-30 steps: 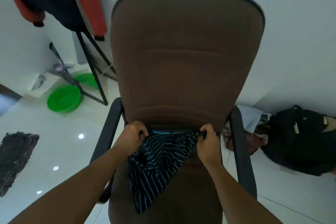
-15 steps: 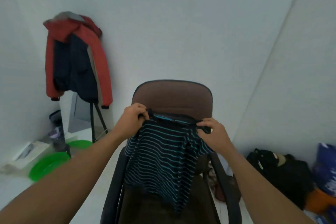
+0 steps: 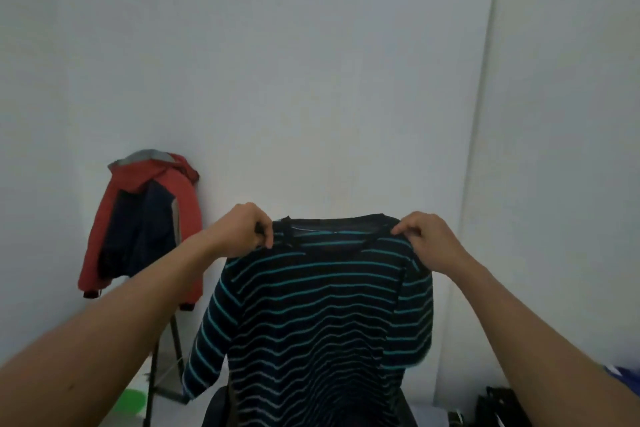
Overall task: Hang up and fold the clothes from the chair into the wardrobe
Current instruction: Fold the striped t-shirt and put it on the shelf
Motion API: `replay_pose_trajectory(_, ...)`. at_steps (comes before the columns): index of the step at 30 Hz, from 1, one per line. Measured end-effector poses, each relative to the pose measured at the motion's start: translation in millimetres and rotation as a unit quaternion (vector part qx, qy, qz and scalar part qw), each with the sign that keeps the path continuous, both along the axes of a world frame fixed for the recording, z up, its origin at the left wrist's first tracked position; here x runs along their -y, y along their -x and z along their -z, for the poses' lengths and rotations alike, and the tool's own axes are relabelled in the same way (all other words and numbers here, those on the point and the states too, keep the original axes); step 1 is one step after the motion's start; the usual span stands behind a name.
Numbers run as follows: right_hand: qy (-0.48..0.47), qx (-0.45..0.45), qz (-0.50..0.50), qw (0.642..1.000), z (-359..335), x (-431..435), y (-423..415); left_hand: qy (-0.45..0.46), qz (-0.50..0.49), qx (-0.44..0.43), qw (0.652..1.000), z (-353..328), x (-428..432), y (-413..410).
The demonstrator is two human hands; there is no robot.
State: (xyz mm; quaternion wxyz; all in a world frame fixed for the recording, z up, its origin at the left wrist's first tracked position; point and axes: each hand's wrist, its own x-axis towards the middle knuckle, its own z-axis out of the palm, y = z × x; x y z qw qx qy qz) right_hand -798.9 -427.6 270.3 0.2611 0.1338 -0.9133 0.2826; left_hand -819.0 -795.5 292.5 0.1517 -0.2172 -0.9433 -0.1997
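Observation:
A dark shirt with teal stripes [image 3: 311,315] hangs spread out in front of me, held up by its shoulders. My left hand [image 3: 242,229] pinches the left shoulder beside the collar. My right hand [image 3: 426,239] pinches the right shoulder. The shirt's body and short sleeves hang straight down and hide nearly all of the chair; only a dark chair arm [image 3: 214,406] shows at the bottom edge. No wardrobe is in view.
A red and navy jacket [image 3: 142,229] hangs on a black metal stand [image 3: 152,388] at the left by the white wall. A green basin [image 3: 130,402] lies on the floor under it. A black bag [image 3: 498,409] sits at the lower right, near a wall corner.
Both hands have lifted the striped shirt from the chair seat up to chest height, and it now hangs unfolded. My view has tilted up from the chair to the wall.

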Motion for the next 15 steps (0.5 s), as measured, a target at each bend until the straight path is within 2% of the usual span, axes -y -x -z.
replay_pose_trajectory(6,-0.040,-0.012,-0.020,0.999,-20.2,-16.3,-12.9,-0.068,0.041,-0.011,0.997,-24.6,-12.2,-19.6)
replay_pose_trajectory(15,-0.071,0.022,-0.052,0.996,-40.6,-20.7,-27.2,-0.031,0.031,-0.006,0.999,-42.4,-15.0,-41.7)
